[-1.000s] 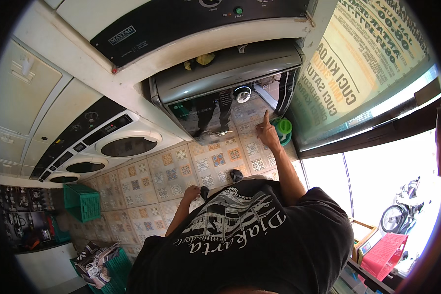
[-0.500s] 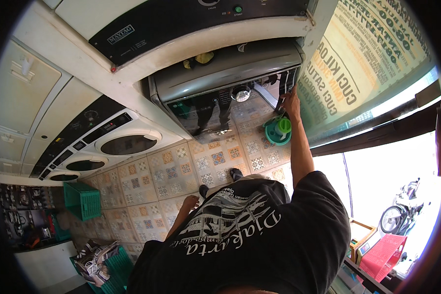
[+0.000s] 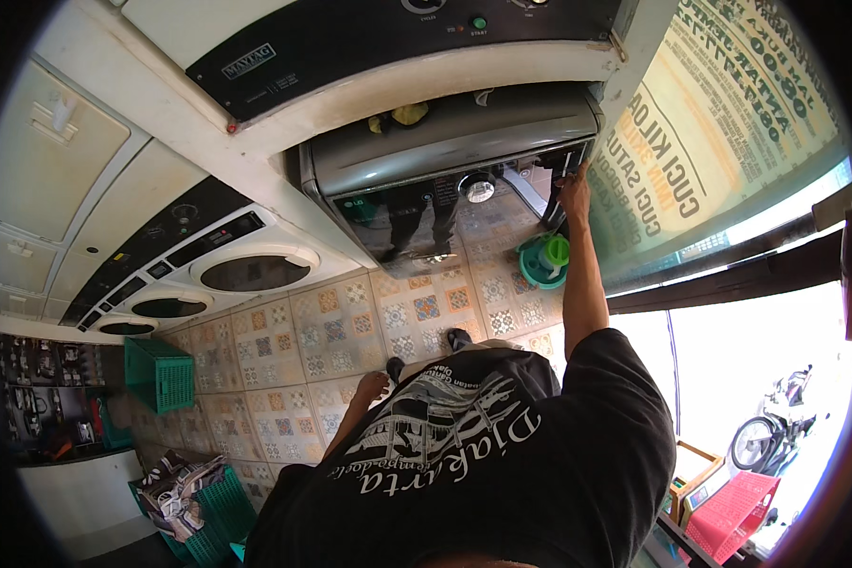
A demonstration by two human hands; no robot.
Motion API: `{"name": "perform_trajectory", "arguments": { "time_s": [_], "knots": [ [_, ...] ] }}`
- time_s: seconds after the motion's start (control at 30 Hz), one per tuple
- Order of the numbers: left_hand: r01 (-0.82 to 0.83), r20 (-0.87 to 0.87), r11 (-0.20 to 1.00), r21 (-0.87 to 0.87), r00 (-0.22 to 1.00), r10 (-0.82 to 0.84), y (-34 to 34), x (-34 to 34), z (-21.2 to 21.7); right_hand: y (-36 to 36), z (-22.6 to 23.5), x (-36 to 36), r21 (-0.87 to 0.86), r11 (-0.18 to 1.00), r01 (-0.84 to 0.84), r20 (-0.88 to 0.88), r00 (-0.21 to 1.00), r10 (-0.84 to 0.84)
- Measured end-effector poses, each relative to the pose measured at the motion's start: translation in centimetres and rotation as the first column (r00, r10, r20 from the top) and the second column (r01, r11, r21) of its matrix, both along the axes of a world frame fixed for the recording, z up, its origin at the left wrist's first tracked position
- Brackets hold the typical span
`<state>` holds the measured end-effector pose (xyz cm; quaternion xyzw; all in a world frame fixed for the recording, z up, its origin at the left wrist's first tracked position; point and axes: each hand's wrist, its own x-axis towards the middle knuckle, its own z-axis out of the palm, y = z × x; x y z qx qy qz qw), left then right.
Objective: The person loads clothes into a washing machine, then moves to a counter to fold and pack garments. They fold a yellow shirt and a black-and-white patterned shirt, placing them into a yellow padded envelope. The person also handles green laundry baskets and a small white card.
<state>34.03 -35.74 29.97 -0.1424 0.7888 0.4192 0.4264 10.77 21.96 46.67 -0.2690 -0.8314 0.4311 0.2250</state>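
My right hand (image 3: 575, 196) reaches forward to the right end of the dark control panel of a grey washing machine (image 3: 445, 140). Its fingers are partly spread at the panel's edge, with no object seen in them. A round silver dial (image 3: 476, 187) sits on the panel to the left of this hand. Below the hand, a teal bucket (image 3: 537, 275) stands on the floor with a light green scoop-like container (image 3: 556, 251) in it. My left hand (image 3: 372, 386) hangs low beside my body, empty, its fingers loose and slightly bent.
Above the washer is another machine with a black panel (image 3: 388, 52). Front-loading machines (image 3: 256, 273) line the left. A green basket (image 3: 159, 374) stands by them; another basket (image 3: 220, 516) holds clothes (image 3: 175, 497). A printed banner (image 3: 719, 142) hangs at right, above a red basket (image 3: 729, 516).
The view has shifted slightly, so the machines appear a little lower and farther right. My right hand stays at the panel's right end, its fingers slightly repositioned. My left hand still hangs low.
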Motion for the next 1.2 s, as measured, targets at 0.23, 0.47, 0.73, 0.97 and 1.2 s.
{"name": "perform_trajectory", "arguments": {
  "time_s": [0.23,0.47,0.73,0.97,1.2],
  "knots": [
    [0.002,0.022,1.0,-0.031,1.0,-0.002,-0.3,-0.5,0.3,1.6,-0.5,-0.6,0.005,0.994,-0.107,0.011,0.994,0.107],
    [-0.031,0.086,0.998,-0.056,0.996,0.035,-1.3,-0.4,-0.6,9.0,-8.3,1.3,0.208,0.977,-0.037,-0.024,0.999,0.043],
    [-0.109,0.085,0.992,-0.062,0.99,0.114,-2.6,1.4,2.2,10.0,-10.0,-0.8,-0.361,0.921,0.147,0.029,0.989,-0.146],
    [-0.119,0.095,0.986,-0.119,0.987,0.131,-3.4,1.3,6.2,9.2,-10.9,-2.0,-0.681,0.73,0.056,0.022,0.998,-0.056],
    [-0.208,0.19,0.97,-0.123,0.955,0.229,-6.0,1.4,5.1,9.0,-12.9,-1.0,-0.786,0.618,-0.007,-0.095,0.989,-0.109]
  ]
}}
